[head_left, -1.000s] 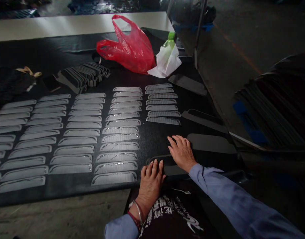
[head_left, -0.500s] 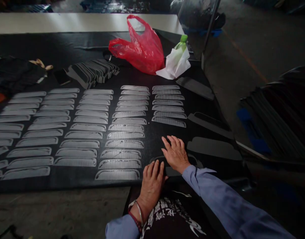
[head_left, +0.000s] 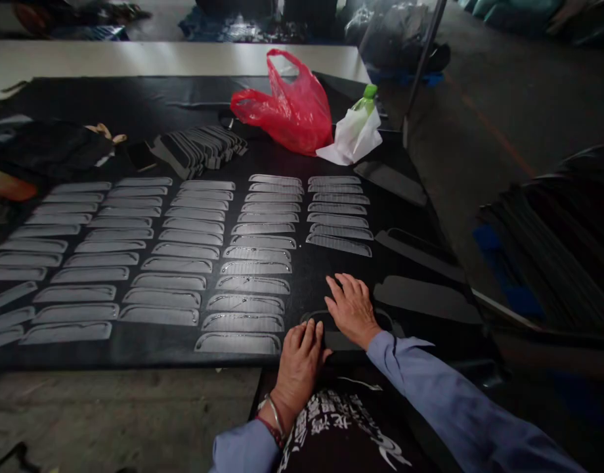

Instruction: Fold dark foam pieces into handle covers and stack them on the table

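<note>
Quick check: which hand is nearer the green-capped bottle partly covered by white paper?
Right. The right hand is on the bottle's near side, apart from it; the left hand is farther away, closer to the black table's front edge and more to the left.

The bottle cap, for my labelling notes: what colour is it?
Green; the bottle cap shows best in the head view.
</note>
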Available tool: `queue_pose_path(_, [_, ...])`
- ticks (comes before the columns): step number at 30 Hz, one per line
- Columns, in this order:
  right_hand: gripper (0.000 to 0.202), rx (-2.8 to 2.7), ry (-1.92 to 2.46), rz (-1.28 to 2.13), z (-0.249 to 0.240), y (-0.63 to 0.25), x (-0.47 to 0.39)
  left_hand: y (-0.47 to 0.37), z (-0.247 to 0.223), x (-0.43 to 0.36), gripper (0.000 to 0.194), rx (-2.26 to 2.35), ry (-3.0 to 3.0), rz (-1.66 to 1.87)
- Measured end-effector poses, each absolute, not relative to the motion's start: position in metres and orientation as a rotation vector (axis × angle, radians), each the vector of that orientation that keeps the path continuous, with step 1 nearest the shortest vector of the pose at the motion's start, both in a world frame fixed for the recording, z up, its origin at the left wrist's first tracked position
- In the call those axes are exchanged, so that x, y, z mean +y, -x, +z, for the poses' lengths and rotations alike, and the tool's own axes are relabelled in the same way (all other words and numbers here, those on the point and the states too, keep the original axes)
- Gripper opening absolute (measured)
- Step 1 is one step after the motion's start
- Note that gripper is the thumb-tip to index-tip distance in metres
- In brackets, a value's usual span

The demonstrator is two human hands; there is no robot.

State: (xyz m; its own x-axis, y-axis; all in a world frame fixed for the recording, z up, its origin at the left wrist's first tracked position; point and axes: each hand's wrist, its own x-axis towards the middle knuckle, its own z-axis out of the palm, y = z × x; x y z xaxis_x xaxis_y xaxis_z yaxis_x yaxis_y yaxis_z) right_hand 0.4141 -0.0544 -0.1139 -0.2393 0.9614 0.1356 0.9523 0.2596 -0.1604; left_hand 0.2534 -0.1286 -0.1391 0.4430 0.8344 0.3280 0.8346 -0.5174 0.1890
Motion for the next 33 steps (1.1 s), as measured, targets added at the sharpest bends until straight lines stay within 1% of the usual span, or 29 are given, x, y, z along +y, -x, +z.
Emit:
queue_pose_path(6, [0.046,-2.383,1.752,0.14,-0.113,-0.408,-0.062,-0.253,-0.139,-0.127,0.038,-1.515,2.652,-0.642])
queue_pose_path(8, [0.051,-2.381,1.736,0.201,-0.109,-0.415,-0.068,-0.252,-0.138,-0.127,0.037,-1.5,2.652,-0.64])
queue_pose_path(10, [0.062,-2.417,1.681,0.289,-0.102,-0.429,-0.079,-0.251,-0.135,-0.127,0.039,-1.488,2.656,-0.636])
queue_pose_path(12, [0.078,-2.478,1.623,0.36,-0.095,-0.447,-0.094,-0.252,-0.129,-0.126,0.039,-1.522,2.658,-0.636])
queue_pose_path(14, [0.086,-2.532,1.595,0.389,-0.09,-0.463,-0.107,-0.255,-0.122,-0.123,0.041,-1.571,2.672,-0.652])
queue_pose_path(16, [0.083,-2.569,1.584,0.401,-0.088,-0.472,-0.114,-0.261,-0.115,-0.117,0.051,-1.588,2.725,-0.639])
queue_pose_path(18, [0.08,-2.589,1.57,0.421,-0.088,-0.474,-0.115,-0.267,-0.112,-0.109,0.066,-1.563,2.814,-0.563])
queue_pose_path(20, [0.082,-2.593,1.546,0.452,-0.088,-0.473,-0.111,-0.272,-0.112,-0.101,0.076,-1.531,2.908,-0.445])
queue_pose_path(22, [0.085,-2.579,1.524,0.467,-0.086,-0.48,-0.105,-0.276,-0.114,-0.095,0.078,-1.529,2.974,-0.341])
queue_pose_path(23, [0.083,-2.561,1.536,0.447,-0.085,-0.489,-0.102,-0.277,-0.115,-0.093,0.079,-1.548,2.991,-0.299])
queue_pose_path(25, [0.07,-2.501,1.636,0.327,-0.085,-0.516,-0.095,-0.279,-0.116,-0.093,0.08,-1.608,2.996,-0.241])
queue_pose_path(27, [0.056,-2.437,1.795,0.132,-0.089,-0.553,-0.087,-0.281,-0.114,-0.093,0.081,-1.663,2.986,-0.203])
queue_pose_path(29, [0.053,-2.444,1.873,-0.015,-0.098,-0.587,-0.082,-0.283,-0.111,-0.094,0.081,-1.699,2.975,-0.167])
queue_pose_path(33, [0.051,-2.536,1.774,-0.116,-0.113,-0.622,-0.077,-0.285,-0.109,-0.092,0.082,-1.711,2.972,-0.085])
